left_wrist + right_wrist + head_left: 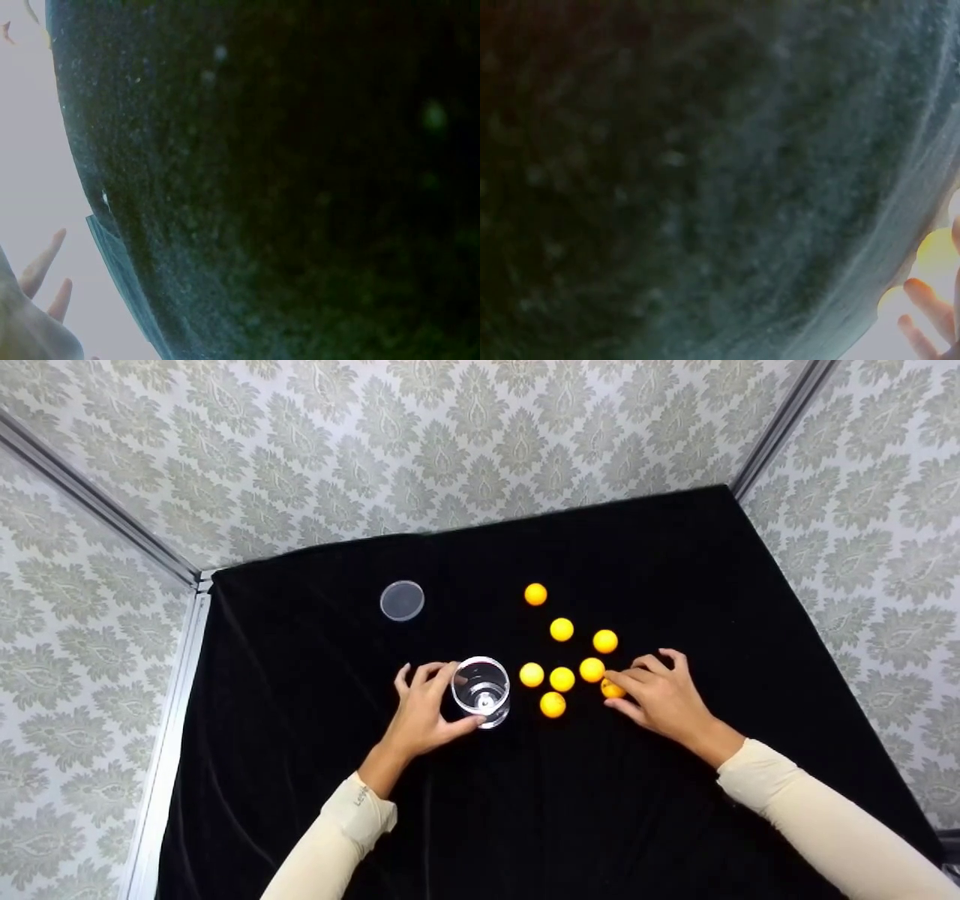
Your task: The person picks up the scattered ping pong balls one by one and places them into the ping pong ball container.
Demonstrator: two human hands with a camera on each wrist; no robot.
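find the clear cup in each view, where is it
Head: clear cup left of centre, left hand gripping it.
Left wrist: not in view.
Right wrist: not in view.
Shared landmark: black cloth.

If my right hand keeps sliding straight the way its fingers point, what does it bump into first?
The right hand already pinches one orange ball. Further along, probably the next ball of the cluster, just beyond its fingertips.

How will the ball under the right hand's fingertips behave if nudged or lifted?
The orange ball is round and smooth, so it will likely roll off on the black cloth, perhaps into the neighbouring balls. It looks small and probably light, so the right hand should lift it with a pinch.
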